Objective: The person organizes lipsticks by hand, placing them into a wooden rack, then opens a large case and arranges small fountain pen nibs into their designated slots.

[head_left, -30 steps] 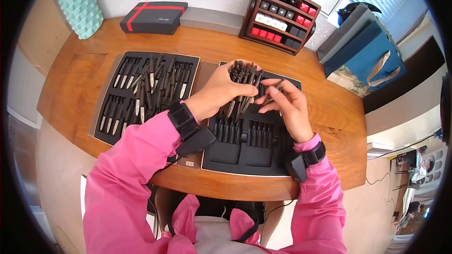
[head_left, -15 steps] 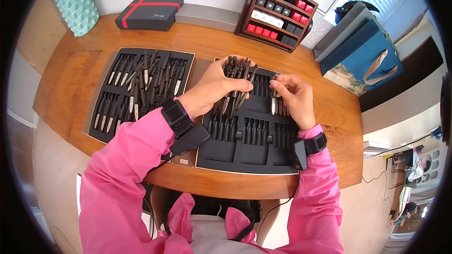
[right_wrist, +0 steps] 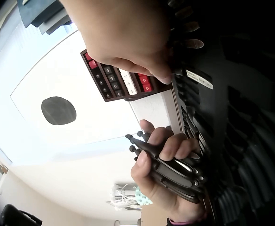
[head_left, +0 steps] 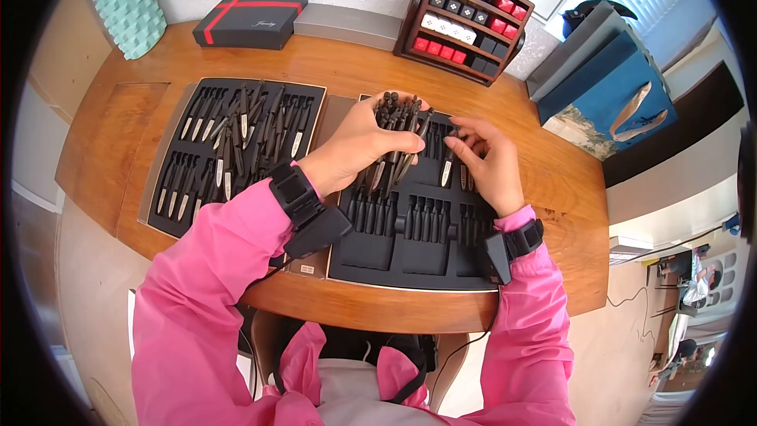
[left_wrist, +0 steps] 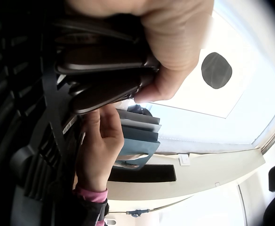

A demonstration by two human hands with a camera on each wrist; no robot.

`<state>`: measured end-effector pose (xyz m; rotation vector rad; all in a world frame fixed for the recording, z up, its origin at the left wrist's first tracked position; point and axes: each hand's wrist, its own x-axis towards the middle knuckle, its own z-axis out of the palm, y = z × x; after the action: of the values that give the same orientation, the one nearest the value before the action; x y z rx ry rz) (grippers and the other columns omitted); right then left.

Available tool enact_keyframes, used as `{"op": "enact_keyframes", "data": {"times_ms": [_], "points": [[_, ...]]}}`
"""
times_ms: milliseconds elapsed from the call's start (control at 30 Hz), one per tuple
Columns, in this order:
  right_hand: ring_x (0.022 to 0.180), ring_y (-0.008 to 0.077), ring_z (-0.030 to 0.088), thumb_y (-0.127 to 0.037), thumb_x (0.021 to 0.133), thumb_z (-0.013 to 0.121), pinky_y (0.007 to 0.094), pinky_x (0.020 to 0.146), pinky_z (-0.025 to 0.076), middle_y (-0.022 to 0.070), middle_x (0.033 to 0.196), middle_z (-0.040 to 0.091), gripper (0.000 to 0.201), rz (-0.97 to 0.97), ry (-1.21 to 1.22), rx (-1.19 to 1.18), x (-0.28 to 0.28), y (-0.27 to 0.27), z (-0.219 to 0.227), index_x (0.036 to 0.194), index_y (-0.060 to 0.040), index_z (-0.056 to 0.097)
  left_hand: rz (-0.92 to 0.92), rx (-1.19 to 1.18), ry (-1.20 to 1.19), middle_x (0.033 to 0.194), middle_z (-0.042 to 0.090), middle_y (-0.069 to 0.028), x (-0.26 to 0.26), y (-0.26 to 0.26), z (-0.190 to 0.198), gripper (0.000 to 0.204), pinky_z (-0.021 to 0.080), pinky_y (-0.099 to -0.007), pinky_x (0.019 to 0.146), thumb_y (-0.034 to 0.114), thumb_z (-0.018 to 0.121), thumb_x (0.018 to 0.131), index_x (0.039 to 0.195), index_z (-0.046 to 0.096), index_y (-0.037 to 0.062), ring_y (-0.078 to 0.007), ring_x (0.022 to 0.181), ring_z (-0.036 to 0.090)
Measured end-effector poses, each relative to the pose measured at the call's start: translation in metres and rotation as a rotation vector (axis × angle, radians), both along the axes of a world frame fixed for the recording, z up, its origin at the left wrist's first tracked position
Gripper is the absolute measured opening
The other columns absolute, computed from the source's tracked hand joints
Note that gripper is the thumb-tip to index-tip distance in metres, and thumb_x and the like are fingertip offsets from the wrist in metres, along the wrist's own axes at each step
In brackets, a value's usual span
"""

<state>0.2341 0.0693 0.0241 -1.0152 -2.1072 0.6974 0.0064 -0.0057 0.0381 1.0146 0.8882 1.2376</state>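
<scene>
My left hand [head_left: 359, 146] grips a thick bundle of slim dark pieces [head_left: 402, 120] with small knobbed ends, held above the right black tray [head_left: 367, 256]. In the right wrist view, the left fingers and thumb wrap round the bundle [right_wrist: 175, 176]. My right hand [head_left: 495, 164] is over the tray's upper right part, thumb and fingers pinching the top of one slim dark piece [head_left: 447, 172] with a pale label. That labelled piece [right_wrist: 199, 79] lies along the tray's slots in the right wrist view. Exactly what the slim pieces are, I cannot tell.
Left of this tray lies another black tray [head_left: 188, 147] with similar pieces, some in slots, others heaped loosely. Behind stand a dark box with red ribbon [head_left: 252, 22], a wooden rack of small cubes [head_left: 465, 24] and a blue paper bag [head_left: 607, 99]. Wooden table [head_left: 378, 308] surrounds the trays.
My right hand has come from beside the bundle to the tray's upper right slots, then shifted slightly left with a labelled piece. The left hand keeps holding the bundle in nearly the same place.
</scene>
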Motion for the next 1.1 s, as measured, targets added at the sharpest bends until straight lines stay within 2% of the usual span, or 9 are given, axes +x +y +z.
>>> {"op": "enact_keyframes", "data": {"times_ms": [33, 133, 267, 333, 367, 433, 533, 1100], "points": [[0.068, 0.014, 0.054, -0.011, 0.083, 0.081, 0.0281, 0.062, 0.047, 0.0059, 0.086, 0.06, 0.037, 0.025, -0.083, 0.081, 0.0, -0.001, 0.002, 0.118, -0.0033, 0.07, -0.002, 0.003, 0.0, 0.091, 0.065, -0.0038, 0.0, 0.0, 0.0, 0.046, 0.053, -0.0279, 0.071, 0.002, 0.074, 0.083, 0.125, 0.057, 0.0048, -0.0129, 0.077, 0.066], [0.073, 0.0172, 0.054, -0.014, 0.081, 0.083, 0.0301, 0.063, 0.048, 0.008, 0.093, 0.058, 0.041, -0.019, -0.161, 0.077, 0.0, -0.005, 0.004, 0.119, -0.0037, 0.07, 0.002, -0.004, -0.001, 0.09, 0.065, -0.0039, 0.0, -0.001, 0.001, 0.045, 0.053, -0.0279, 0.071, 0.002, 0.074, 0.083, 0.125, 0.057, 0.0045, -0.0128, 0.077, 0.066], [0.08, 0.0204, 0.058, -0.016, 0.08, 0.084, 0.032, 0.067, 0.05, 0.0083, 0.098, 0.06, 0.04, -0.018, -0.151, 0.133, -0.001, -0.011, 0.012, 0.116, -0.0035, 0.072, -0.002, -0.001, -0.009, 0.09, 0.065, -0.0042, 0.0, -0.001, 0.001, 0.045, 0.053, -0.0278, 0.072, 0.002, 0.074, 0.083, 0.125, 0.057, 0.0041, -0.0128, 0.077, 0.066], [0.092, 0.0259, 0.061, -0.018, 0.078, 0.085, 0.0358, 0.078, 0.052, 0.0096, 0.105, 0.064, 0.039, 0.0, -0.142, 0.174, 0.003, -0.014, 0.017, 0.113, -0.0031, 0.073, 0.001, 0.007, -0.007, 0.09, 0.065, -0.0044, -0.001, 0.0, 0.0, 0.045, 0.053, -0.0279, 0.072, 0.002, 0.073, 0.083, 0.125, 0.056, 0.0036, -0.013, 0.077, 0.065], [0.092, 0.0259, 0.061, -0.018, 0.078, 0.085, 0.0358, 0.078, 0.052, 0.0096, 0.105, 0.064, 0.039, 0.001, -0.142, 0.173, 0.007, -0.012, 0.017, 0.113, -0.0031, 0.073, 0.001, 0.007, -0.008, 0.09, 0.065, -0.0044, -0.001, 0.0, 0.0, 0.045, 0.053, -0.0279, 0.072, 0.002, 0.073, 0.083, 0.125, 0.056, 0.0036, -0.013, 0.077, 0.065], [0.102, 0.0305, 0.06, -0.018, 0.076, 0.085, 0.0395, 0.089, 0.051, 0.0102, 0.115, 0.067, 0.04, 0.11, -0.264, 0.394, 0.015, -0.009, 0.019, 0.111, -0.003, 0.074, -0.001, -0.002, -0.011, 0.091, 0.065, -0.0045, -0.001, 0.0, 0.0, 0.046, 0.053, -0.0281, 0.072, 0.002, 0.073, 0.083, 0.126, 0.056, 0.0033, -0.0131, 0.077, 0.065], [0.109, 0.0324, 0.058, -0.019, 0.076, 0.084, 0.0411, 0.094, 0.049, 0.01, 0.121, 0.067, 0.038, 0.155, -0.292, 0.343, 0.018, -0.01, 0.02, 0.11, -0.0033, 0.075, 0.016, 0.001, -0.008, 0.092, 0.064, -0.0045, 0.0, 0.0, 0.001, 0.047, 0.053, -0.0283, 0.071, 0.003, 0.073, 0.084, 0.127, 0.055, 0.0029, -0.0132, 0.078, 0.065], [0.122, 0.0334, 0.055, -0.024, 0.079, 0.082, 0.0417, 0.102, 0.046, 0.013, 0.128, 0.063, 0.041, 0.195, -0.426, 0.364, 0.015, -0.016, 0.023, 0.113, -0.0028, 0.075, 0.002, 0.005, -0.007, 0.091, 0.063, -0.0045, -0.001, 0.0, 0.0, 0.047, 0.053, -0.0288, 0.071, 0.005, 0.073, 0.084, 0.127, 0.055, 0.0029, -0.013, 0.078, 0.065]]}}
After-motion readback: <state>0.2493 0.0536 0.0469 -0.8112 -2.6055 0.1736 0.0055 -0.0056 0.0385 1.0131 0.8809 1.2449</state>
